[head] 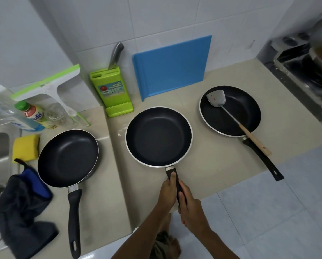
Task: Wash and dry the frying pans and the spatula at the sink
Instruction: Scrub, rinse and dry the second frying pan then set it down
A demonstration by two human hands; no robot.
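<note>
While gripping middle pan (158, 136) handle in left hand (168, 191) and right hand (190, 208) | progress: apparently near start | todo: wash+dry it, left pan (67, 157), right pan (249, 109), spatula (231, 116)

Both forearms in from bottom edge, angled toward each other. Left grip (168, 191) curled round slim black plastic pan handle (179, 186), thumb laid flat along top. Right grip (189, 204) wraps same handle just behind left one, knuckles up.

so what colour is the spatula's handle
Pale tan wood; the spatula handle shows best in the head view, the only one here.
</note>
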